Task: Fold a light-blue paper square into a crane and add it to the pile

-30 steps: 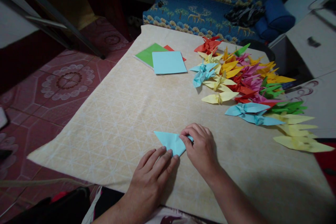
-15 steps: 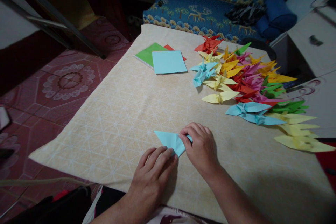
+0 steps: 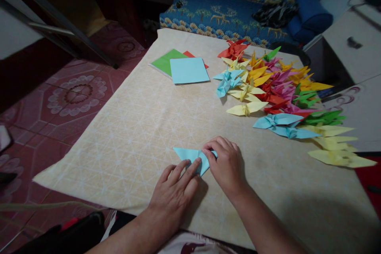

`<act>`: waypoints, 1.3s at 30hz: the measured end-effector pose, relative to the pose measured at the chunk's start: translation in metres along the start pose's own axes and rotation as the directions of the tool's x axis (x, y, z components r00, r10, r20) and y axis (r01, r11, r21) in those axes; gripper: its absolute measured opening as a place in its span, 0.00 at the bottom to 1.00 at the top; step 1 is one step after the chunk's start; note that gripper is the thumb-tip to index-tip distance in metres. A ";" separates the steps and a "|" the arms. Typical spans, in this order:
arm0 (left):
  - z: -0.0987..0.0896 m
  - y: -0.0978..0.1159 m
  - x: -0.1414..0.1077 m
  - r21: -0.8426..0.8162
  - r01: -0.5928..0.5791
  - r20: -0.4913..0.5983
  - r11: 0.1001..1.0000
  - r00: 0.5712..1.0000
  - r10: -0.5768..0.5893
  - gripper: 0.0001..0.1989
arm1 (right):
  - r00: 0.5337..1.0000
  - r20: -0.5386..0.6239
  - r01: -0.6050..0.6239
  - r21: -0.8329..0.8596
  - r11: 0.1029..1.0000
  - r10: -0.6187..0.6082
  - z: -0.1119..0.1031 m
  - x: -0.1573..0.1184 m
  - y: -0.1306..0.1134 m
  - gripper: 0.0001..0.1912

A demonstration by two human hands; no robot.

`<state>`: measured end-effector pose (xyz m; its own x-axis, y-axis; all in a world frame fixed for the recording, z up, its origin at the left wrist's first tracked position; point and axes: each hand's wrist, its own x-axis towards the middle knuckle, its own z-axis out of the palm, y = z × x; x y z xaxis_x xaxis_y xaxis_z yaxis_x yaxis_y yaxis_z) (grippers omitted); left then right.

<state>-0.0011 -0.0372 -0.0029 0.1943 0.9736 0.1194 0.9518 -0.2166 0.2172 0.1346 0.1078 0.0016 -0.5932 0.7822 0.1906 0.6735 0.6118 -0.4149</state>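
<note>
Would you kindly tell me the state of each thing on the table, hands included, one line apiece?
Folded light-blue paper: creased, partly covered.
Left hand: fingers resting on that paper.
Right hand: pinching its right end.
Light-blue square: flat, unfolded.
Green paper: flat, partly covered.
Red paper: mostly covered.
Winged paper figures: folded, clustered.
Tablecloth: spread out.

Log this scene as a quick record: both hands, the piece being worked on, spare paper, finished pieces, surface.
left hand: fingertips resting on the folded blue paper
right hand: thumb and finger pinching its right end
work piece: light blue, pointed left corner, lying on the tablecloth
spare paper: blue sheet overlapping green sheet and red sheet
finished pieces: folded paper shapes, six colours, grouped at right
</note>
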 end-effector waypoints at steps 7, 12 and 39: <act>0.001 0.000 0.001 -0.019 -0.004 -0.087 1.000 0.996 0.003 0.09 | 0.963 -0.118 0.243 -0.022 0.970 -0.244 -0.014 -0.030 -0.005 0.17; 0.003 0.000 0.000 -0.054 0.001 -0.107 0.999 0.994 -0.007 0.12 | 0.898 0.268 0.365 -0.005 0.931 -0.350 -0.014 -0.070 -0.027 0.47; -0.004 -0.004 0.017 0.041 0.050 -0.046 0.998 0.998 -0.048 0.22 | 0.922 0.271 0.327 -0.169 0.930 -0.275 -0.012 -0.082 -0.003 0.44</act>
<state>-0.0023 -0.0197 0.0020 0.1373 0.9786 0.1534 0.9692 -0.1647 0.1833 0.1864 0.0431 -0.0019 -0.8520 0.5213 0.0493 0.5067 0.8446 -0.1730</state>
